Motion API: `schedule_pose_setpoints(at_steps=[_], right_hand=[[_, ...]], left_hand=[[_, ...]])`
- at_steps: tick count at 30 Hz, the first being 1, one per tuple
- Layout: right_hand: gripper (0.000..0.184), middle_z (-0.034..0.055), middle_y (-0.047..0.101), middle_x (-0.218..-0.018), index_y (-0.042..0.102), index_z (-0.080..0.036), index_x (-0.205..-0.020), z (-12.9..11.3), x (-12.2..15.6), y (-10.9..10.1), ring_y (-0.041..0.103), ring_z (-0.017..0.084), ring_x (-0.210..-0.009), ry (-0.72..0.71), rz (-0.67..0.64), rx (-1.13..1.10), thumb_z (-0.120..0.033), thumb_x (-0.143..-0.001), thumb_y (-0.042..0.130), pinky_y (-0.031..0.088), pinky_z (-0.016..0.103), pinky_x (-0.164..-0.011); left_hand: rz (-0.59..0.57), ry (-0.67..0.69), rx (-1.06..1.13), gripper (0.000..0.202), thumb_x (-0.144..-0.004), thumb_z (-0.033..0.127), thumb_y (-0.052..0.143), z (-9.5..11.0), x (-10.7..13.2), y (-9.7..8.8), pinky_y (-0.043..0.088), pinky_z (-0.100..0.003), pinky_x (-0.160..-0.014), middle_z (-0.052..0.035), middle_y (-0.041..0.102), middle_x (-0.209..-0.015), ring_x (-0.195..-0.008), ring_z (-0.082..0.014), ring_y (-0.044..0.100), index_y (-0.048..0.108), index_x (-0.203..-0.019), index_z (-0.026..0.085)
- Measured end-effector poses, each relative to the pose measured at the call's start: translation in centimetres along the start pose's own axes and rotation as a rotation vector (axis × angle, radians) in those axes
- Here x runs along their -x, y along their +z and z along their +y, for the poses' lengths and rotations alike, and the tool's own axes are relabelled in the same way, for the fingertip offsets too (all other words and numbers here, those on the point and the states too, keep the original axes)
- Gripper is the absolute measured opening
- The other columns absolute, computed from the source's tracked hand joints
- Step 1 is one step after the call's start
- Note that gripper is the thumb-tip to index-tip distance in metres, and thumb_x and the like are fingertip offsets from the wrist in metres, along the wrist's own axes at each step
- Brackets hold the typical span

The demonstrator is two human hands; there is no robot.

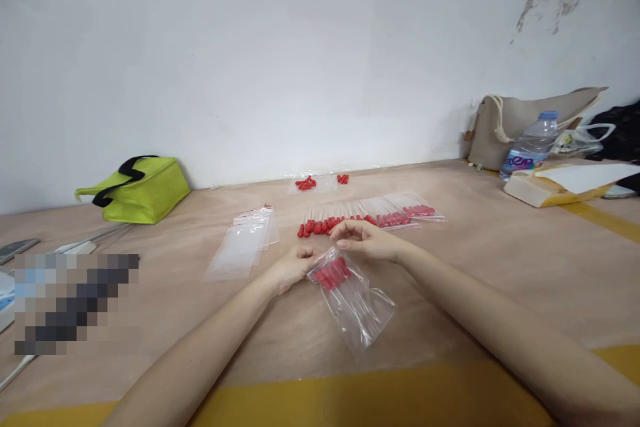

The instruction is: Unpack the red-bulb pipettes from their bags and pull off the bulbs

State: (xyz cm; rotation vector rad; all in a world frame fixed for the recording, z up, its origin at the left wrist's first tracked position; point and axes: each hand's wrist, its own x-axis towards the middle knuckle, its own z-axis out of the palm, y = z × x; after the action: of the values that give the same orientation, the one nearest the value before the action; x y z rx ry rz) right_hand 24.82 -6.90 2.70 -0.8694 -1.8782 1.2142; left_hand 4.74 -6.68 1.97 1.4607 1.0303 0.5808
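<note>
A clear zip bag [357, 307] hangs tilted in front of me, its mouth toward the wall. Inside are several thin clear sticks with red ends [333, 273], the red ends near the mouth. My left hand [295, 267] pinches the left corner of the mouth between thumb and fingers. At the right corner, my right hand [367, 240] has its thumb and fingers curled together on the bag's edge. Just beyond my hands lies a row of more red-ended sticks [317, 227], the right part of it apparently in clear bags [420, 211].
Flat clear bags [237, 250] lie fanned out at left. Small red pieces [306, 183] rest on plastic by the wall. A green bag [150, 193] stands back left. At right are a water bottle [530, 143], a beige bag [500, 127] and an open carton [533, 188].
</note>
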Motion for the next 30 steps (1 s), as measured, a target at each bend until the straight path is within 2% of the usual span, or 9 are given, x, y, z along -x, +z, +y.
schedule_pose_setpoints(at_steps=[4,7,9,12,14,17,21,26,30], right_hand=[[0.038,0.0026,0.057,-0.083,0.053,-0.015,-0.092,0.6,0.8,-1.1,0.053,0.013,-0.076,0.238,0.026,0.143,-0.036,-0.064,0.068,0.043,0.027,-0.071],[0.04,0.0024,0.058,-0.078,0.054,-0.014,-0.092,1.1,2.0,-1.5,0.054,0.013,-0.069,0.343,-0.03,0.277,-0.034,-0.061,0.07,0.043,0.026,-0.063],[0.039,0.0033,0.058,-0.078,0.056,-0.014,-0.091,1.0,2.8,-1.2,0.054,0.014,-0.069,0.323,0.004,0.385,-0.033,-0.06,0.071,0.042,0.026,-0.061],[0.041,0.0051,0.058,-0.086,0.058,-0.015,-0.092,0.6,3.8,-0.2,0.052,0.016,-0.077,0.18,0.108,0.538,-0.034,-0.058,0.072,0.041,0.027,-0.066],[0.044,0.0054,0.057,-0.09,0.058,-0.017,-0.092,0.2,4.3,0.7,0.051,0.017,-0.081,0.102,0.149,0.602,-0.039,-0.057,0.072,0.041,0.028,-0.069],[0.057,0.0044,0.056,-0.089,0.058,-0.02,-0.097,-0.1,5.1,1.7,0.051,0.018,-0.081,0.065,0.095,0.613,-0.049,-0.051,0.073,0.04,0.028,-0.068],[0.054,0.003,0.056,-0.089,0.059,-0.022,-0.098,-0.1,5.8,2.3,0.051,0.017,-0.081,-0.001,0.028,0.614,-0.048,-0.053,0.073,0.039,0.027,-0.069],[0.039,0.0034,0.056,-0.088,0.059,-0.021,-0.097,0.4,5.9,2.0,0.051,0.016,-0.08,-0.002,0.063,0.641,-0.04,-0.064,0.068,0.039,0.026,-0.068],[0.033,0.0042,0.057,-0.092,0.059,-0.021,-0.095,0.8,5.7,1.6,0.052,0.017,-0.082,0.0,0.086,0.64,-0.036,-0.067,0.067,0.039,0.027,-0.071]], left_hand=[[0.157,0.027,-0.017,0.031,-0.061,0.033,0.069,-0.9,0.0,-0.1,0.037,-0.02,-0.051,0.0024,0.056,-0.062,-0.052,-0.0086,0.049,0.052,-0.078,0.014],[0.259,0.1,-0.07,0.021,-0.064,0.025,0.064,-1.5,0.2,0.2,0.035,-0.019,-0.05,0.0045,0.053,-0.061,-0.051,-0.0076,0.047,0.049,-0.074,0.015],[0.249,0.129,-0.101,0.014,-0.069,0.025,0.059,-1.8,0.4,0.4,0.038,-0.02,-0.053,0.0024,0.055,-0.063,-0.055,-0.0091,0.05,0.051,-0.074,0.014],[0.24,0.183,-0.2,0.017,-0.075,0.026,0.052,-2.4,1.1,0.3,0.042,-0.025,-0.062,-0.0022,0.059,-0.072,-0.066,-0.0139,0.054,0.058,-0.084,0.014],[0.311,0.257,-0.347,0.02,-0.075,0.026,0.052,-2.8,1.6,0.1,0.041,-0.026,-0.065,-0.003,0.056,-0.076,-0.069,-0.0149,0.052,0.062,-0.089,0.016],[0.387,0.344,-0.507,0.022,-0.075,0.027,0.053,-3.3,2.3,-0.4,0.039,-0.024,-0.059,-0.0023,0.049,-0.076,-0.065,-0.0129,0.047,0.066,-0.09,0.018],[0.281,0.396,-0.445,0.018,-0.075,0.03,0.056,-3.1,2.4,-1.2,0.038,-0.022,-0.057,-0.0028,0.052,-0.079,-0.064,-0.0112,0.048,0.065,-0.082,0.016],[0.029,0.239,-0.258,0.021,-0.073,0.032,0.06,-2.6,2.3,-2.0,0.043,-0.023,-0.064,-0.0039,0.063,-0.076,-0.068,-0.0127,0.056,0.062,-0.081,0.013],[-0.015,0.174,-0.195,0.02,-0.071,0.028,0.062,-2.3,2.6,-1.8,0.044,-0.024,-0.068,-0.005,0.066,-0.08,-0.072,-0.0133,0.059,0.063,-0.084,0.013]])
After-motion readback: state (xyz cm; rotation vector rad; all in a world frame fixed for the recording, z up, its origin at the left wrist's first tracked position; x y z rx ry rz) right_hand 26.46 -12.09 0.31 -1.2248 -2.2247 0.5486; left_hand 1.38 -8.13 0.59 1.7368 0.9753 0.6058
